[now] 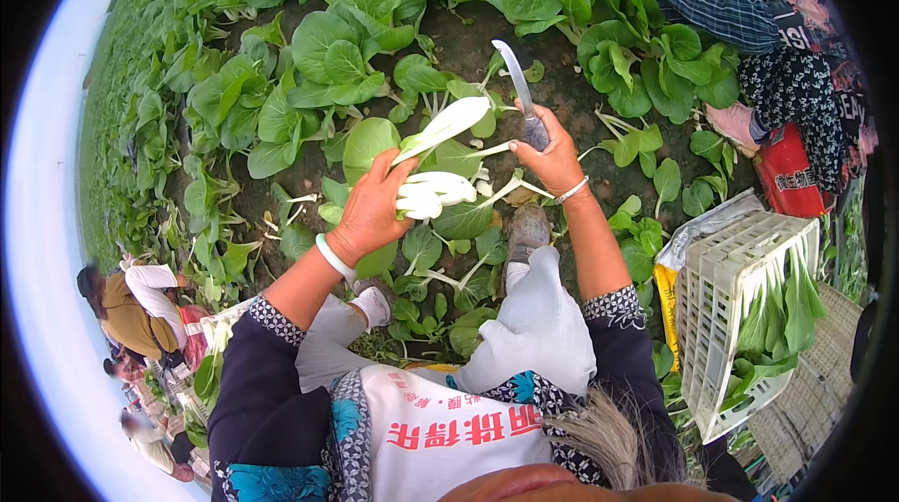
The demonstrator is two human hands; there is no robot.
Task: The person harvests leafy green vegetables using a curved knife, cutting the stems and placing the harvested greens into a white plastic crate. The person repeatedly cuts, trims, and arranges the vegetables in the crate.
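Note:
My left hand (pixel 373 205) grips several pale bok choy heads (pixel 439 194), their white stalk ends facing right and the leaves hanging below. One longer bok choy (pixel 449 124) angles up and to the right from the same hand. In my right hand (pixel 551 154) is a curved harvesting knife (pixel 516 77), held by its dark handle with the blade pointing up and away. The fingertips of that hand are close to a thin leaf stem; whether they pinch it, I cannot tell. Loose trimmed leaves (pixel 463 219) lie on the soil beneath both hands.
Growing bok choy (pixel 337 52) fills the ground ahead and to the left. At right stands a white plastic crate (pixel 716 305) holding cut bok choy (pixel 779 305). Beyond it, a co-worker in patterned clothing (pixel 786 80) sits by a red bag (pixel 790 172). Other people (pixel 140 305) are at far left.

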